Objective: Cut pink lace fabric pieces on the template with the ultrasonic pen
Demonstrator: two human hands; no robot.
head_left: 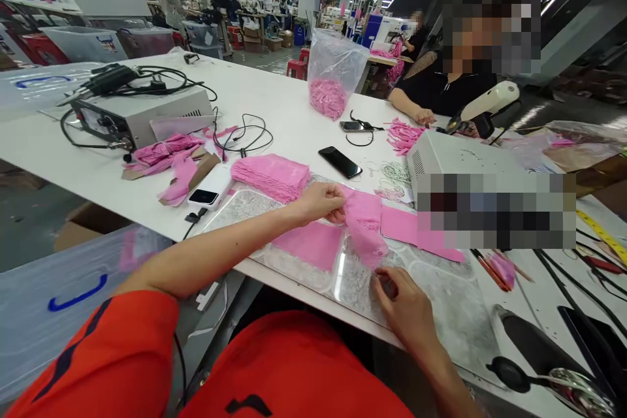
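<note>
My left hand (pixel 324 201) is closed in a pinch on the upper left edge of a loose pink fabric piece (pixel 365 225), which hangs creased above the mat. At the piece's lower corner, the curled thumb and fingers of my right hand (pixel 406 307) meet in a pinch. Flat pink fabric (pixel 313 245) lies under my left forearm. Another flat pink strip (pixel 399 225) extends to the right, towards a pale machine box. Beyond my left wrist sits a stack of pink fabric pieces (pixel 272 176). A grey patterned mat (pixel 441 300) lies beneath the work.
A black phone (pixel 340 162) and a white power bank (pixel 210 186) lie on the table. Left stands a control box (pixel 142 117) with cables; right, a machine box (pixel 470 170). Behind is a plastic bag (pixel 333 72) of pink pieces. A co-worker (pixel 445 81) sits across.
</note>
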